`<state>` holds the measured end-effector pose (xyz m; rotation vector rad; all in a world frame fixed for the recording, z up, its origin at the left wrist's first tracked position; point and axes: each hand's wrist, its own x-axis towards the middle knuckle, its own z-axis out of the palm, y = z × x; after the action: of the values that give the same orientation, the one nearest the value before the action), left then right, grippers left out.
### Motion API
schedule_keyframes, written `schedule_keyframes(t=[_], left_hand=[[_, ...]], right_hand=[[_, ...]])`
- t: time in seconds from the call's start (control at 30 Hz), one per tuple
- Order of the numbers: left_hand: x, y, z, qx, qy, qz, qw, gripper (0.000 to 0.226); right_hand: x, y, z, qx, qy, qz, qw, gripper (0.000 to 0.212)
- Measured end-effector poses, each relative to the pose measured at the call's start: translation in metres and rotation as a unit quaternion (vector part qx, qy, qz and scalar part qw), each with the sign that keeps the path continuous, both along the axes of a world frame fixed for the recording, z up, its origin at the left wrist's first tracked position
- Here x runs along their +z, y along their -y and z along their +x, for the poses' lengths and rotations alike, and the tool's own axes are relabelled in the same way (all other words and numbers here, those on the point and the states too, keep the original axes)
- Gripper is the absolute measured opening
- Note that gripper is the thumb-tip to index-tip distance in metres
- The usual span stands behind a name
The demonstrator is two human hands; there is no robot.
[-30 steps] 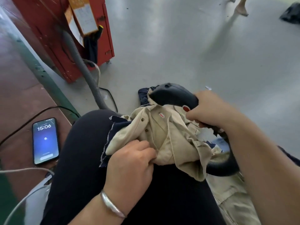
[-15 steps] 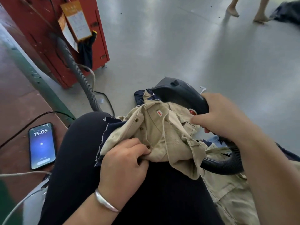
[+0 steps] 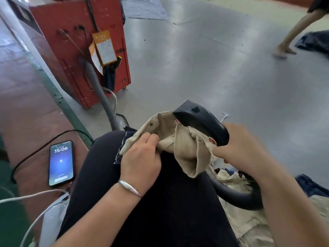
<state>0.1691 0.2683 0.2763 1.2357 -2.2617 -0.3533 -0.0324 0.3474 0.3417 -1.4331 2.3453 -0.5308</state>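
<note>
Now the left hand [image 3: 142, 157] pinches the beige garment [image 3: 185, 148] by its buttoned edge on the lap [image 3: 169, 202], higher than half a second ago, and the right hand [image 3: 238, 148], curled round the black suction head [image 3: 201, 120], has brought it onto the newly opened band, likely starting a fresh stretch.

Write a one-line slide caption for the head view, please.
The left hand pinches a beige garment on the lap while the right hand holds a black nozzle over it.
</note>
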Motion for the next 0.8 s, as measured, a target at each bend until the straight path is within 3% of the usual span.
schedule_keyframes(t=[0.13, 0.27, 0.33, 0.43, 0.67, 0.7, 0.8], left_hand=[[0.008, 0.028, 0.004, 0.055, -0.057, 0.026, 0.997, 0.015], [0.011, 0.068, 0.008, 0.130, -0.197, 0.104, 0.966, 0.007], [0.012, 0.089, 0.009, 0.163, -0.311, 0.161, 0.922, 0.012], [0.014, 0.114, 0.014, 0.184, -0.482, 0.257, 0.818, 0.014], [-0.009, 0.166, 0.035, 0.262, -0.655, 0.390, 0.591, 0.032], [-0.007, 0.178, 0.037, 0.274, -0.660, 0.397, 0.576, 0.039], [0.011, 0.210, 0.037, 0.318, -0.647, 0.341, 0.603, 0.056]], right_hand=[[0.010, 0.005, 0.002, 0.010, -0.016, 0.000, 1.000, 0.024], [0.024, 0.031, 0.000, 0.018, -0.019, -0.014, 1.000, 0.020], [0.033, 0.053, -0.001, 0.019, -0.020, -0.017, 0.999, 0.023], [0.049, 0.100, -0.001, 0.033, -0.015, -0.027, 0.999, 0.027], [0.096, 0.252, 0.019, 0.118, 0.076, -0.038, 0.989, 0.014], [0.104, 0.278, 0.026, 0.130, 0.084, -0.038, 0.987, 0.013], [0.124, 0.358, 0.055, 0.190, 0.068, -0.042, 0.979, 0.009]])
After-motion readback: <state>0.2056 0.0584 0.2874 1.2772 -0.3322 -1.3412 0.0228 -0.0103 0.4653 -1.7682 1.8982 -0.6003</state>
